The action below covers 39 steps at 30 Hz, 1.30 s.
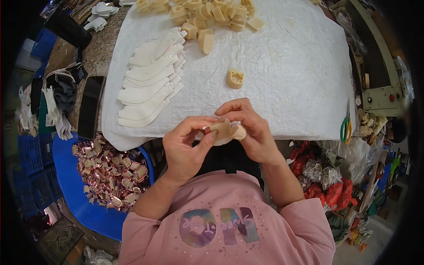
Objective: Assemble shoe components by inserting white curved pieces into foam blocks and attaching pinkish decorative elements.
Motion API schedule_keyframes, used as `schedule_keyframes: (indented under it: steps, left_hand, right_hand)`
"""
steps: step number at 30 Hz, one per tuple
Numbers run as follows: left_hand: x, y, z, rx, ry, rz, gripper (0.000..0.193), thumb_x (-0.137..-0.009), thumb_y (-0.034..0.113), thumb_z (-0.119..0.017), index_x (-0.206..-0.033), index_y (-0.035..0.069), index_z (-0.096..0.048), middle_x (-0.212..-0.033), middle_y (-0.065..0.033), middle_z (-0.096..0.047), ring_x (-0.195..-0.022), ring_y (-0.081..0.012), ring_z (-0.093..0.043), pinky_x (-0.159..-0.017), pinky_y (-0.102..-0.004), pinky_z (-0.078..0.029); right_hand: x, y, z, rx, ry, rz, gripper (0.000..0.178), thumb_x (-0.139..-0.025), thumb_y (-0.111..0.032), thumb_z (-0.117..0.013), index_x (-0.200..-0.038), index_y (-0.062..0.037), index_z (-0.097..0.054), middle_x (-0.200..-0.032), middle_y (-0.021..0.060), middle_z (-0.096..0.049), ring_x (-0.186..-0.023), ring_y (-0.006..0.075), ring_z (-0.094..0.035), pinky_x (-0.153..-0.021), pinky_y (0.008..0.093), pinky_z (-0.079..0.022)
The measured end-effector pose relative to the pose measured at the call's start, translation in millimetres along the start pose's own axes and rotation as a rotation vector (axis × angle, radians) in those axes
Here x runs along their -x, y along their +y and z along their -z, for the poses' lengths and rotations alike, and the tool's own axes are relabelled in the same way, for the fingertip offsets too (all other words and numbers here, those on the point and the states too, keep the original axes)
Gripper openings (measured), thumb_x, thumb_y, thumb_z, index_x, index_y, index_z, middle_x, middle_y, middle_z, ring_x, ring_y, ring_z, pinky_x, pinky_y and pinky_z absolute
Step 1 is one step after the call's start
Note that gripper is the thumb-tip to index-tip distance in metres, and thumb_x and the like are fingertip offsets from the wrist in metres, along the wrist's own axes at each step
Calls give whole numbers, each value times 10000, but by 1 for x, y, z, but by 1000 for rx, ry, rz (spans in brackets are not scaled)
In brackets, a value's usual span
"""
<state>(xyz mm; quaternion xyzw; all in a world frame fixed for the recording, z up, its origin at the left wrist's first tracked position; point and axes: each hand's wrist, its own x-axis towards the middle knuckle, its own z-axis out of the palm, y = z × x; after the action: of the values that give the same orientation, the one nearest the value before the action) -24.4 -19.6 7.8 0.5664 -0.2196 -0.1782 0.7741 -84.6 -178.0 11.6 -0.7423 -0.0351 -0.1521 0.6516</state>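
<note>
Close to my body, just off the table's near edge, both hands hold a cream curved strip (221,134) that bends round into an open loop. My left hand (183,143) pinches its left end between thumb and fingers; a small dark red patch shows there. With its fingers closed, my right hand (254,134) grips the rolled right end. Whether a block sits inside the strip I cannot tell. Beyond my hands a single beige shoe heel (235,79), U-shaped with holes in its top, stands on the white woven sheet (282,79). Overlapping rows of white curved strips (145,95) lie at the left.
More beige heels (212,12) are heaped at the far edge. A black phone (92,106) lies left of the sheet. Below it, a blue tub (66,176) holds shiny pinkish pieces (112,172). Scissors (346,126) rest at the right edge, near plastic bags (353,159).
</note>
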Motion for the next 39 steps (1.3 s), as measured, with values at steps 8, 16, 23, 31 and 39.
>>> schedule_keyframes:
  steps: [8,16,23,31,39]
  left_hand:
    - [-2,-2,-5,-11,14,27,92,-840,2,-627,-909,-36,-580,-997,-126,-615,-892,-138,-589,-749,-250,-504]
    - [-13,18,-4,-607,-65,-351,114,-814,106,-676,-845,11,-622,-1023,-128,-534,-906,-202,-502,-761,-302,-421]
    - [-17,17,5,-665,-62,-558,167,-652,-30,-693,-780,64,-641,-899,-78,-549,-864,-260,-497,-707,-338,-415]
    - [-10,11,4,-293,-109,-370,459,-882,405,-571,-1128,19,-609,-1046,-71,-497,-863,-165,-517,-694,-249,-395]
    - [-7,9,-12,227,-245,310,457,-927,180,-335,-1340,-10,-286,-1049,-87,-492,-874,-118,-494,-792,-246,-412]
  right_hand:
    - [-5,-1,-17,191,192,62,163,-708,33,-563,-849,-43,-532,-890,92,-525,-843,274,-449,-748,350,-373]
    - [-2,-7,-15,376,188,244,112,-726,-32,-612,-797,-68,-534,-873,65,-540,-835,267,-447,-798,340,-333]
    - [-8,-14,11,-232,76,-84,382,-800,-109,-668,-1158,-39,-552,-986,51,-586,-1063,179,-484,-911,333,-386]
    - [-7,-12,17,92,4,73,521,-718,-60,-744,-1189,-45,-525,-1014,88,-651,-952,198,-594,-842,336,-453]
    - [-2,-17,-6,242,79,227,445,-722,-83,-721,-1134,-51,-557,-1038,82,-605,-898,265,-528,-830,362,-423]
